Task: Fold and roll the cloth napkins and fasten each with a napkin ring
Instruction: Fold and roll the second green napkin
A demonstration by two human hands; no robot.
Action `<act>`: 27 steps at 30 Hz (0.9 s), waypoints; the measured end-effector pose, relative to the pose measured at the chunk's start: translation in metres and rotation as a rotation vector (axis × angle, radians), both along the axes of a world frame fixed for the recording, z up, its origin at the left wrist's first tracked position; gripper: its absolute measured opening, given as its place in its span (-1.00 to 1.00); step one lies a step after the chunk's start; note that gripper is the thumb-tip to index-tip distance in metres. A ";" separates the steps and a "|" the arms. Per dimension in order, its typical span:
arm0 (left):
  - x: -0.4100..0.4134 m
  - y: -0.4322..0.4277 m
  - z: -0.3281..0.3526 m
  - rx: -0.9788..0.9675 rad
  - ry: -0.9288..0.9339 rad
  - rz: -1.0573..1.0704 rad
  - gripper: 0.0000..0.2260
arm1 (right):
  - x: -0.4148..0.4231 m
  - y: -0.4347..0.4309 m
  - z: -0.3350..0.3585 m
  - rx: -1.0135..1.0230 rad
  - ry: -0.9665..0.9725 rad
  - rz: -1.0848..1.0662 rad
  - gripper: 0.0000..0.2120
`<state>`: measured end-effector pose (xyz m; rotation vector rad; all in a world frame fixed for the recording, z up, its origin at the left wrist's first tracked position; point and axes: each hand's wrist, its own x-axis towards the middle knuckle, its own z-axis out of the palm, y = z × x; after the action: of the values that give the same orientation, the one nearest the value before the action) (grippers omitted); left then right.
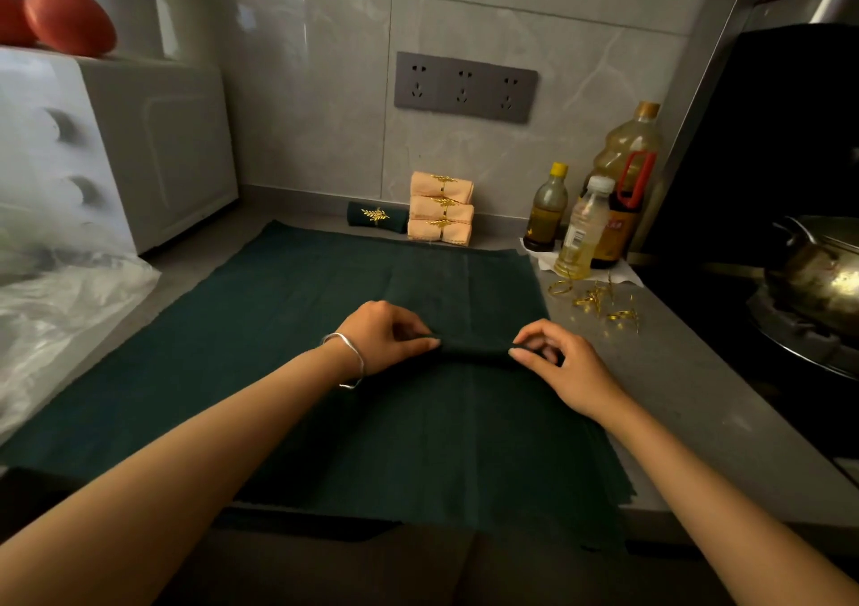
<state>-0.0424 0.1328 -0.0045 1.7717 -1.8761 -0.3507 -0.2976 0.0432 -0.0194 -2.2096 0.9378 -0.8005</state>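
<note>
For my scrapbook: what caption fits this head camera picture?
Left hand and right hand pinch a rolled green napkin near gold napkin rings.

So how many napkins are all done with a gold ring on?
4. Three peach ones are stacked at the back: top roll, middle roll, bottom roll. A green roll lies just left of the stack. Others may hide behind.

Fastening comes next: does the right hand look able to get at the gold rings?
Probably yes: the rings lie on bare counter beside the right hand, nothing between, though it pinches the roll.
</note>
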 end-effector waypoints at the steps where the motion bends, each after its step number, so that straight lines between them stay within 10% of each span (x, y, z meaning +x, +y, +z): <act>1: 0.000 -0.002 0.001 0.018 0.033 0.009 -0.81 | 0.002 -0.001 0.002 0.044 -0.021 0.006 -0.90; 10: -0.003 -0.020 0.004 0.127 0.194 0.043 -0.77 | 0.015 -0.018 0.023 0.295 0.097 -0.046 -0.85; 18: -0.042 -0.027 0.013 -0.004 -0.419 -0.205 -0.40 | 0.026 -0.034 0.039 0.333 0.277 -0.109 -0.91; 27: -0.047 -0.033 -0.004 -0.030 -0.264 -0.140 -0.63 | 0.018 -0.024 0.012 0.123 -0.029 -0.084 -0.88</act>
<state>-0.0897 0.0995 -0.0085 1.7406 -2.1843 -0.1426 -0.2792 0.0192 -0.0077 -2.0593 1.0431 -0.7899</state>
